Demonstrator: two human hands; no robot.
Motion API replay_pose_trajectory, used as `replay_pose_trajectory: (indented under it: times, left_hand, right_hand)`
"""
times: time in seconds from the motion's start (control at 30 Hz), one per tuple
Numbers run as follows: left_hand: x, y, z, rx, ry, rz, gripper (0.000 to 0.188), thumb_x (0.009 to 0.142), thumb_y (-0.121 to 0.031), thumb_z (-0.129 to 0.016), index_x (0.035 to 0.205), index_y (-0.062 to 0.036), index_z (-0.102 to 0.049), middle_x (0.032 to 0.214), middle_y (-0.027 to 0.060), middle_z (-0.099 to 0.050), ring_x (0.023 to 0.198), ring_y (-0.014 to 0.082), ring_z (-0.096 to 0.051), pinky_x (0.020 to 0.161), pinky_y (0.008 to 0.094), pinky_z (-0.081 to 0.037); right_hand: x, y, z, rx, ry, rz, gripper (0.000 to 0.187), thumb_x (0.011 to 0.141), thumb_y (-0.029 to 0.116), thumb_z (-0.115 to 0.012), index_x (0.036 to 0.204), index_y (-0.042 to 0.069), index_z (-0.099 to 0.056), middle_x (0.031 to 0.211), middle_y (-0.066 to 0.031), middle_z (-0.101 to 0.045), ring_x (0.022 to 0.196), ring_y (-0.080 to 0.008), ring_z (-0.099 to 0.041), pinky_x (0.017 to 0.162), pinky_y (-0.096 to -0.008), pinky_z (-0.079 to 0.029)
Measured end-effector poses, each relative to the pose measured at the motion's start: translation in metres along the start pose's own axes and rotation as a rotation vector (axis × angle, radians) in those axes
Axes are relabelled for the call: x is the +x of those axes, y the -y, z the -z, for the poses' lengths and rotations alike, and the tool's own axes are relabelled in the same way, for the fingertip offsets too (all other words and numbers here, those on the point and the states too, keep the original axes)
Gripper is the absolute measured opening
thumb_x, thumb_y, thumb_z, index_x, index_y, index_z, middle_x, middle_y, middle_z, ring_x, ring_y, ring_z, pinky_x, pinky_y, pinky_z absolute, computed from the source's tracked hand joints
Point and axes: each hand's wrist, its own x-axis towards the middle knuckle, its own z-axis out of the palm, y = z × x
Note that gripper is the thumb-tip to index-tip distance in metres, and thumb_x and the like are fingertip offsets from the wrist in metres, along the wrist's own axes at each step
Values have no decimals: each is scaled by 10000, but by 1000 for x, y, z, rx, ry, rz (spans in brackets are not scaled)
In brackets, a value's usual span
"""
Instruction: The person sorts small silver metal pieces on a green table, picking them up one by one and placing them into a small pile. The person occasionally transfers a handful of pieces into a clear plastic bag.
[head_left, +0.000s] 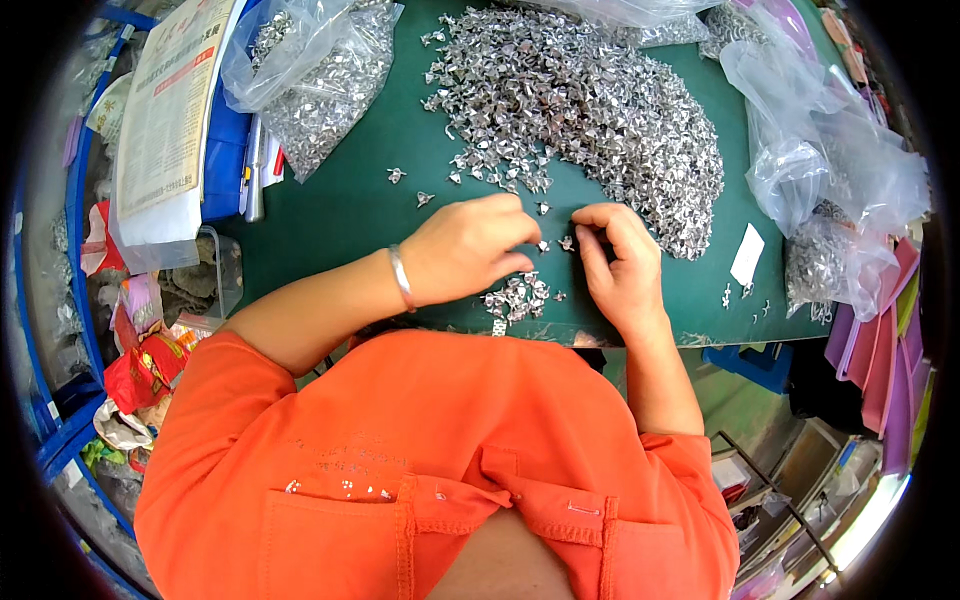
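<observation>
Over the near part of the green table, my left hand [475, 248] is bent with its thumb and forefinger apart, and nothing shows between them. A small silvery metal piece [543, 246] lies just off its fingertips. Opposite it, my right hand [622, 262] has thumb and forefinger curled nearly together; whatever they pinch, if anything, is too small to make out. Another metal piece [567, 243] sits beside that thumb. Below and between the hands is a small cluster of metal pieces [517, 297]. A large heap of similar pieces [590, 100] spreads beyond them.
A clear bag of metal pieces [335, 90] stands at the far left, near a blue bin [228, 165] and a printed sheet [170, 120]. Clear plastic bags [800, 150] crowd the right side, by a white paper slip [747, 255]. The green table's [690, 325] front edge runs before me.
</observation>
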Motion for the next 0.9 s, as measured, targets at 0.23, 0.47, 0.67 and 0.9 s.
replay_pose_trajectory:
  times: [0.23, 0.47, 0.67, 0.9]
  left_hand:
    - [-4, -1, 17, -184, -164, 328, 125, 908, -132, -715, 965, -22, -699, 841, 45, -651, 703, 111, -574, 657, 264, -477]
    - [-10, 2, 14, -272, -213, 464, 129, 928, -133, -701, 990, -19, -701, 860, 3, -665, 726, 58, -554, 660, 233, -465]
    - [-11, 5, 12, -351, -242, 463, 134, 924, -123, -705, 1008, -19, -701, 864, -12, -669, 731, 42, -546, 665, 219, -465]
    - [-13, 8, 12, -337, -226, 446, 133, 922, -119, -703, 1010, -19, -699, 856, -13, -666, 726, 41, -542, 663, 218, -462]
  right_hand:
    - [20, 4, -11, 47, 136, 188, 250, 786, -123, -600, 979, 26, -658, 979, -132, -681, 925, -335, -648, 803, -408, -534]
    - [19, 0, 2, 28, 0, -18, 169, 849, -90, -603, 971, 16, -654, 917, -138, -672, 853, -323, -660, 769, -381, -531]
    - [20, 5, -17, -120, 50, 229, 198, 754, -19, -745, 905, 54, -639, 913, -91, -658, 831, -303, -619, 742, -393, -512]
    - [14, 3, 2, 26, 246, 227, 229, 788, -98, -682, 965, 48, -673, 957, -90, -665, 876, -300, -625, 790, -373, -519]
